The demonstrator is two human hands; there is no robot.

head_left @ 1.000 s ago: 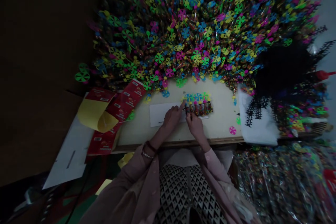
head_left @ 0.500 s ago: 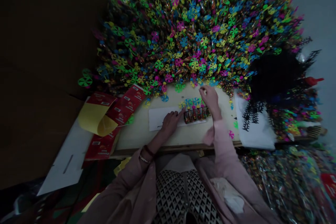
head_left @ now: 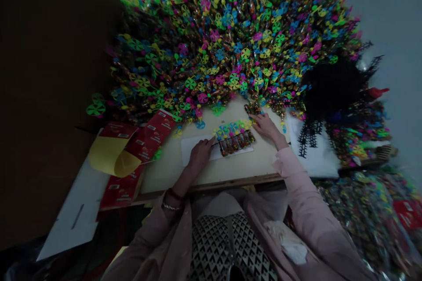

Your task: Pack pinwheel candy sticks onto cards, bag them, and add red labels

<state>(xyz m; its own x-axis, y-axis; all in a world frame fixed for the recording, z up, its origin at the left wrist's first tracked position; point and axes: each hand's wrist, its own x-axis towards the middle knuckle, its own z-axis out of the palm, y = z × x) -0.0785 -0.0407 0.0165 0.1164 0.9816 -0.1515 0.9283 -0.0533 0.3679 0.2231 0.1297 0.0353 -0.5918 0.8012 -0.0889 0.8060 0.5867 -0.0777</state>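
A row of small clear tubes filled with coloured beads (head_left: 235, 142), topped with yellow and blue pinwheels (head_left: 231, 129), lies side by side in a black plastic strip (head_left: 216, 144). Beneath it is a white card (head_left: 189, 147). My left hand (head_left: 200, 154) is closed at the strip's left end, fingertips on it. Beyond the row's right end, my right hand (head_left: 266, 127) reaches out, index finger and thumb apart. Its fingertips are beside a few loose filled tubes (head_left: 253, 108) at the pile's near edge; whether they touch these is unclear.
A large heap of pinwheel-topped tubes (head_left: 211, 52) covers the back of the table (head_left: 165, 173). Red printed cards (head_left: 147, 140) lie left. At the right are a tangle of black strips (head_left: 336, 92) and white sheets (head_left: 316, 158). Bagged tubes (head_left: 359, 215) are lower right.
My right hand has gone from a raised pinch above the row to reaching low at the loose tubes. My left hand has shifted to the strip's left end. The whole view has moved slightly.
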